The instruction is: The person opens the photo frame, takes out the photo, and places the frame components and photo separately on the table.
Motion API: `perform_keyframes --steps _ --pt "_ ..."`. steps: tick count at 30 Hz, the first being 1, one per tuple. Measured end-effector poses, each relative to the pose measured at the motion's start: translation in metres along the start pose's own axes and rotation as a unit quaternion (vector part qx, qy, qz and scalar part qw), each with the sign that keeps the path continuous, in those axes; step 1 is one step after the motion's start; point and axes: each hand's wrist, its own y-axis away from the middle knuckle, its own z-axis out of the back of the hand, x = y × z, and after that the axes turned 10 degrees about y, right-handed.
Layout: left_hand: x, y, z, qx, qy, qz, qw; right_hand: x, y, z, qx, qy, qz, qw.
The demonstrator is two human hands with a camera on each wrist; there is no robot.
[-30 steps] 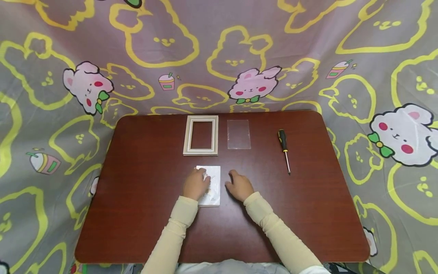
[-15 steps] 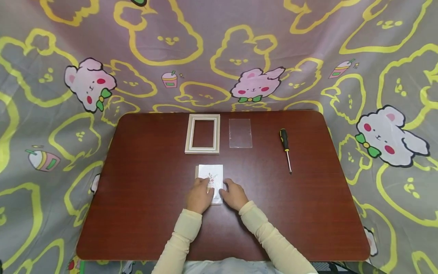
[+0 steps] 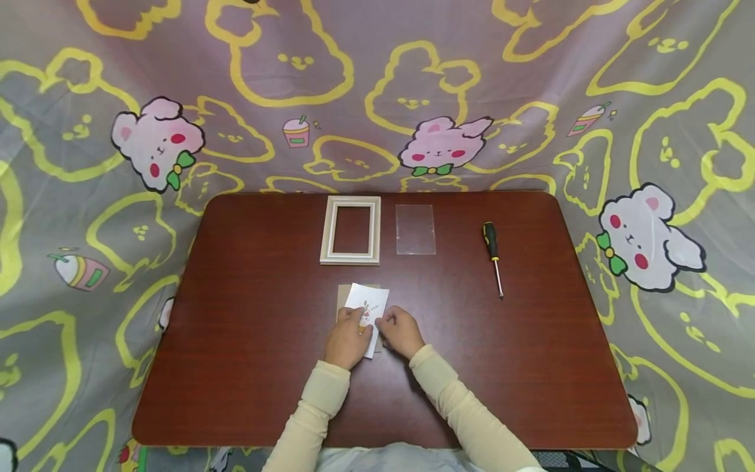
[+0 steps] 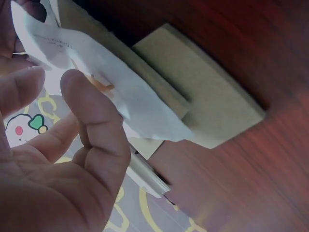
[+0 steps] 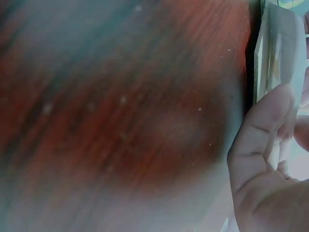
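Note:
A white sheet (image 3: 379,298) printed with a small plant lies tilted over a brown board (image 3: 343,296) on the table. My left hand (image 3: 347,337) is over the sheet's left side, its bent fingers touching it. In the left wrist view, my left fingers (image 4: 91,106) stand apart in front of the curved sheet (image 4: 120,82), with brown boards (image 4: 203,87) behind it. My right hand (image 3: 403,331) pinches the sheet's right edge. The right wrist view has its thumb (image 5: 265,116) against the raised sheet (image 5: 289,43). The boards' lower part is partly hidden by the hands.
A cream picture frame (image 3: 324,229) lies at the back of the brown table (image 3: 236,367). Beside it is a clear sheet (image 3: 415,229), and a black and yellow screwdriver (image 3: 491,246) lies farther right. A patterned curtain (image 3: 330,78) hangs behind the table.
My right hand has come in from the right and taken hold of the sheet's edge. The sheet has slid right and turned, uncovering more of the brown board.

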Motion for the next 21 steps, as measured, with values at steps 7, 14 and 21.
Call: perform_keyframes --steps 7,14,21 --pt "-0.003 0.003 -0.001 -0.004 0.013 -0.026 0.9996 -0.003 -0.003 0.008 0.001 -0.079 -0.016 0.9968" --pt "-0.016 0.004 -0.007 -0.026 0.017 -0.06 0.9977 -0.021 -0.003 0.044 0.0 -0.174 -0.046 0.9836" --pt "-0.027 -0.005 -0.018 -0.036 0.034 -0.042 0.9979 -0.044 0.003 0.073 -0.025 -0.159 -0.061 0.985"
